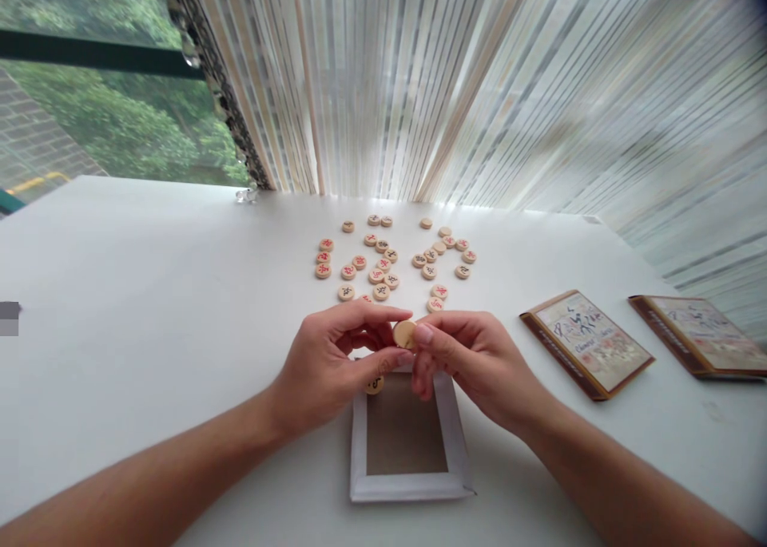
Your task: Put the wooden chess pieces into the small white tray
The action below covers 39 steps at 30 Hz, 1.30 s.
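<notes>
Above the white-framed tray point(411, 489), the left hand point(327, 363) and right hand point(479, 363) hold a round wooden xiangqi piece point(405, 334) between curled fingers and thumbs; a second piece point(375, 385) sits just beneath the left hand. Beyond the tray lie scattered pieces point(383, 263); to its right, two illustrated booklets point(587, 345).
</notes>
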Available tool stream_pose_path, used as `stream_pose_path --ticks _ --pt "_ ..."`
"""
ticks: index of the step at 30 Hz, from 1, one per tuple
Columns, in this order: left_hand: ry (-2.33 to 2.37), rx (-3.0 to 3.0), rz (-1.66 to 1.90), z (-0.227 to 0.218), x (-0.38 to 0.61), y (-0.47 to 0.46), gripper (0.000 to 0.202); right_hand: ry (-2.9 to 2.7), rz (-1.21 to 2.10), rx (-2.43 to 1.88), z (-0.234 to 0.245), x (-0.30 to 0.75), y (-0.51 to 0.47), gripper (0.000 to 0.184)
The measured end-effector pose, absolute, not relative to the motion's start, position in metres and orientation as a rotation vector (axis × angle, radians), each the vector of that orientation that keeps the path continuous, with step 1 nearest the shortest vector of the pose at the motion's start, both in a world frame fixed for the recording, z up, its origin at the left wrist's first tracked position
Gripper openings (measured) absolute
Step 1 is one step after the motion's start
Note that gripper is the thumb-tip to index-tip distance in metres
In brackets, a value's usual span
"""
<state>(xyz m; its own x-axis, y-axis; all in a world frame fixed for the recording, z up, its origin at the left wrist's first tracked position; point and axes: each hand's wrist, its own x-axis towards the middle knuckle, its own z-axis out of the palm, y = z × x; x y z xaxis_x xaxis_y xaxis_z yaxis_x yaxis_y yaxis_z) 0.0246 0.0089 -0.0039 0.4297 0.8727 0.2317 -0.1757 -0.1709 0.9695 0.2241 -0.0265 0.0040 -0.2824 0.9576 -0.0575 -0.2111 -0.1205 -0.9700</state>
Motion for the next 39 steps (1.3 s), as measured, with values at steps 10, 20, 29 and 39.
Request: stream_pose_path --ticks 10,20,29,39 --pt "0.610 1.579 1.066 -0.0054 0.0238 0.0072 0.029 -1.183 1.629 -1.020 0.0099 0.2211 -0.0267 0.036" --pt "0.606 1.583 1.050 -0.0047 0.0236 0.0060 0.032 -1.157 1.678 -0.969 0.0052 0.2246 -0.0262 0.035" --pt "0.605 1.594 0.997 -0.0046 0.0246 0.0061 0.026 -1.107 1.730 -0.983 0.0093 0.2221 -0.0270 0.034" --pt "0.611 1.736 1.000 -0.0046 0.0208 0.0067 0.022 -1.234 1.546 -1.050 0.0099 0.2220 -0.0291 0.037"
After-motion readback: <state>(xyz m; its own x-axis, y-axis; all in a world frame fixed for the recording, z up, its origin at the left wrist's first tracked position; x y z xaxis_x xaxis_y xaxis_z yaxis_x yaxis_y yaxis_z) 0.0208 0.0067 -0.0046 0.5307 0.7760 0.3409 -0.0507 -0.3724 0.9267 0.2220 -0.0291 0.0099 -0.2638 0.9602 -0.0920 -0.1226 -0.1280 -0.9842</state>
